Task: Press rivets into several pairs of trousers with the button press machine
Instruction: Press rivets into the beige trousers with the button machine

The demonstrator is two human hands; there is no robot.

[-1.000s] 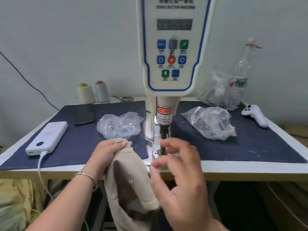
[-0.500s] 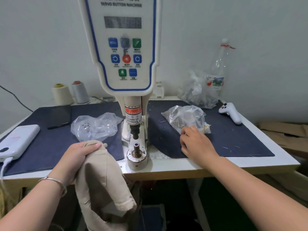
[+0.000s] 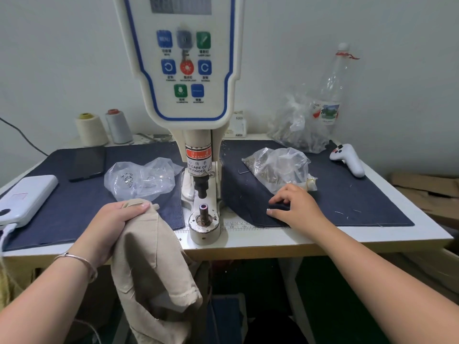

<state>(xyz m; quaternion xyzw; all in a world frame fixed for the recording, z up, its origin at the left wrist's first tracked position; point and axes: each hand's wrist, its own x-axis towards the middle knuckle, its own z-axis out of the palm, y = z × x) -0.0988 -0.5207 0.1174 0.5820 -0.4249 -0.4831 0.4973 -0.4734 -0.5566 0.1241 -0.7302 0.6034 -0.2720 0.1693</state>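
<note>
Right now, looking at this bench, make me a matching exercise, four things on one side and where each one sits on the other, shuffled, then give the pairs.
Things:
1. power bank
2. white controller
3. beige trousers
4. thread cones

Places:
A. held in the left hand, hanging off the table's front edge
B. back left, by the wall
C. far left, on the blue cloth
D. right side, on the blue cloth

Pairs: 1-C, 2-D, 3-A, 4-B

Trousers (image 3: 149, 256) beige; mat (image 3: 360, 202) dark navy; machine (image 3: 183, 70) cream, blue-trimmed panel; table (image 3: 323, 235) white; thread cones (image 3: 90, 130) cream, grey.
</note>
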